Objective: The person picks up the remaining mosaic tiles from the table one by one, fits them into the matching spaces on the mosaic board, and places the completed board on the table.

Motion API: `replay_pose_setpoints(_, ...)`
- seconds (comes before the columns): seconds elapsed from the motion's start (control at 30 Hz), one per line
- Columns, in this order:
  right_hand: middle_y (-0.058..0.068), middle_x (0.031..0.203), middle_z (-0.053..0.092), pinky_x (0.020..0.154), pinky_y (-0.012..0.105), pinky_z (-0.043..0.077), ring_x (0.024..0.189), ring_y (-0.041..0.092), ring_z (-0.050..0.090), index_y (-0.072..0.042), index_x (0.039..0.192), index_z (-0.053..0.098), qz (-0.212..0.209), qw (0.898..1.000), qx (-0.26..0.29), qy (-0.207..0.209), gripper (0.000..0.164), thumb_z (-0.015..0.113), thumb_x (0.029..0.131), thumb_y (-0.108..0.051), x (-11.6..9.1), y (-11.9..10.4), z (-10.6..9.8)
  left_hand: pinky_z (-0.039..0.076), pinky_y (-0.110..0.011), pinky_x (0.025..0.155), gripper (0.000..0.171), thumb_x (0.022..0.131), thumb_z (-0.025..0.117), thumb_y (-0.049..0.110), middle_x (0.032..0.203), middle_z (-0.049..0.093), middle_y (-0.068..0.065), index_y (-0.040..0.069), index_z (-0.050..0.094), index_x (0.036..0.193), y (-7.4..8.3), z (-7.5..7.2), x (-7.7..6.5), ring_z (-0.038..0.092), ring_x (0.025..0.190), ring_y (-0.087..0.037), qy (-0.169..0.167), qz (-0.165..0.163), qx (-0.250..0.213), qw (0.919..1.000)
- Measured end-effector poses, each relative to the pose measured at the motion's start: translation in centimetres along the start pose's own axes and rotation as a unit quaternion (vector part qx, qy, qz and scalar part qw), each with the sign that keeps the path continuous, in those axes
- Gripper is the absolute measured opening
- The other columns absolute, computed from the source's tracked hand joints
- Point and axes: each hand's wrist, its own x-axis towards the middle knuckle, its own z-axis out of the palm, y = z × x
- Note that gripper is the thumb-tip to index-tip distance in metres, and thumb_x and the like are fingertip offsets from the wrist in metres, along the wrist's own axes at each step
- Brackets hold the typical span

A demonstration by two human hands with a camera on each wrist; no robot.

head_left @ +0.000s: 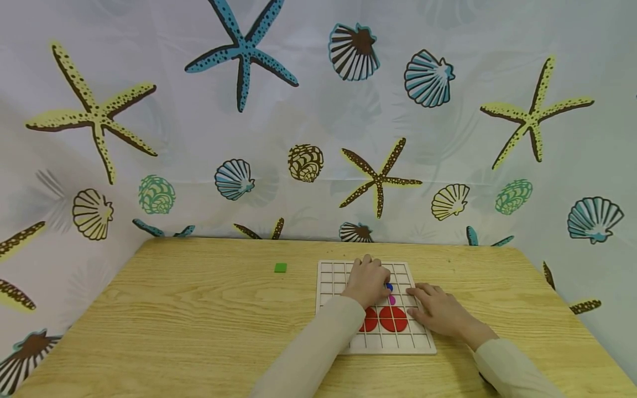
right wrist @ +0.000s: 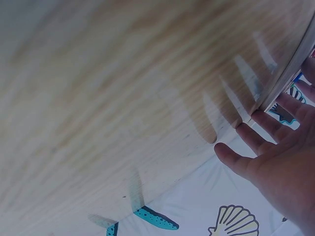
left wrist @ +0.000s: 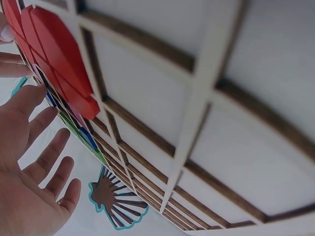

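A white grid board (head_left: 388,345) lies on the wooden table, its raised lines forming square cells. Two red circles (head_left: 393,319), crossed by the grid lines, are set in its nearer half. Beyond them are a blue piece (head_left: 390,287) and a magenta piece (head_left: 392,300). My left hand (head_left: 367,281) reaches over the board, hiding part of it, with fingertips touching the blue and green pieces (left wrist: 74,128) seen in the left wrist view; no piece shows between the fingers. My right hand (head_left: 443,312) rests at the board's right edge, fingers extended and fingertips touching it.
A small green square (head_left: 281,267) lies on the table (head_left: 199,315) to the left of the board. Behind the table and along both sides hangs a white curtain (head_left: 308,121) printed with starfish and shells.
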Motion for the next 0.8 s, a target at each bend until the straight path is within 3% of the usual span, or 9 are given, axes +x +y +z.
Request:
replay_pose_setpoints(0.63,0.017,0.131,0.047,0.088,0.059,0.039,0.116,0.042,0.046,-0.01,0.128,0.049,-0.001,1.0,0.0,0.003,0.043,0.052,0.091,-0.033,-0.1,0.0,0.1,0.04,-0.036,0.083,0.025,0.081,0.064,0.045,0.102,0.061,0.006,0.029,0.067,0.1,-1.7,-0.5,-0.7,0.05,0.096,-0.017,0.002,0.022,-0.007,0.9997)
replay_pose_setpoints(0.8,0.018,0.132,0.046,0.088,0.059,0.038,0.117,0.042,0.045,-0.009,0.129,0.048,0.001,1.0,0.002,0.001,0.044,0.051,0.092,-0.032,0.0,0.0,0.3,0.039,-0.041,0.09,0.024,0.081,0.066,0.042,0.101,0.061,0.005,0.027,0.068,0.1,-2.4,-0.8,-1.3,0.05,0.097,-0.018,0.001,0.027,-0.025,0.9993)
